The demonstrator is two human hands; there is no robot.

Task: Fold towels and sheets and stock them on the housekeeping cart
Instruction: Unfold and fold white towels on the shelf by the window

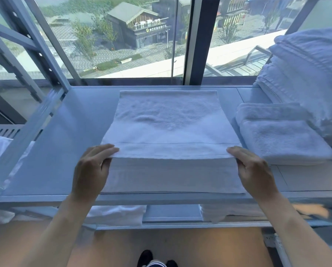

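Head view: white towel point(171, 135) lies flat on the cart's top shelf point(65, 151), long axis running away from the person toward the window point(122, 45). Near end is doubled over. Left hand point(93, 166) pinches the left corner of the upper layer, thumb under and fingers on top. Right hand point(254, 167) does the same at the right corner. Both hold cloth only. The edge is lifted just off the layer beneath and pulled taut between the hands, likely so the fold stays square and the hems line up.

Judgement: mid-fold, probably carrying the near edge over toward the far edge. Risk is a skewed fold if one corner leads.

Right of the towel, just beside it: a folded towel stack point(280, 135), edges squared, apparently the finished pile. Behind that, further right of the towel, a taller heap of folded linen point(305, 78) with stitched bands, probably sheets or pillowcases, can't tell which.

Below the towel, on the lower shelf: more folded white linen point(119, 214), partly hidden by the top shelf's front rail. Directly below the towel on the floor, the person's dark shoes point(145, 257).
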